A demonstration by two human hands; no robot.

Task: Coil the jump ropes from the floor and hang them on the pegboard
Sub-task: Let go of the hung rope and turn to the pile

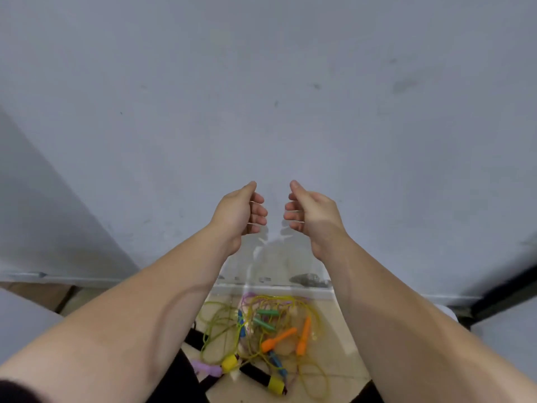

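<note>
Bare left hand (236, 214) and right hand (314, 214), 2 bare forearms (145, 315), dark sleeve (14, 391) at left elbow, black trousers (180, 383)

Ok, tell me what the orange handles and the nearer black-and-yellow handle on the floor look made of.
The orange handles look like smooth moulded plastic, going by their uniform bright colour and tapered shape. The nearer black-and-yellow handle has a matte black grip, possibly foam or rubber, and a yellow end that looks plastic. The blur leaves this open.

Tangled jump ropes (261, 330) lie on tiled floor (345, 362).
</note>
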